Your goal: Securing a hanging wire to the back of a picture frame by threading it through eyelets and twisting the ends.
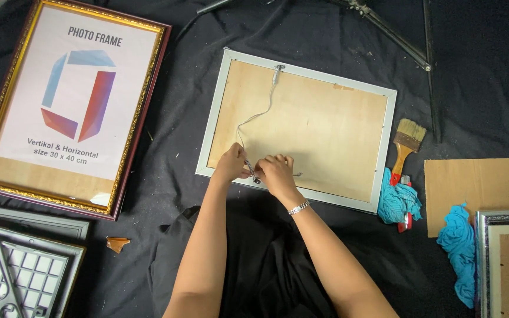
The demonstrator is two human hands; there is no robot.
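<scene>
A silver picture frame (387,126) lies face down on black cloth, its tan backing board up. A thin hanging wire (257,115) runs from a hook at the top edge down to the near edge. My left hand (231,162) pinches the lower end of that wire at the frame's near rail. My right hand (277,172), with a bracelet at the wrist, presses its fingers on a small metal fitting beside the wire's end. The two hands almost touch.
A large gold and maroon frame (142,126) lies at the left, grey frames (27,253) below it. A paintbrush (406,143), blue rags (399,202), a cardboard sheet (478,185) and another frame (505,259) lie at the right. Tripod legs (393,32) cross the top.
</scene>
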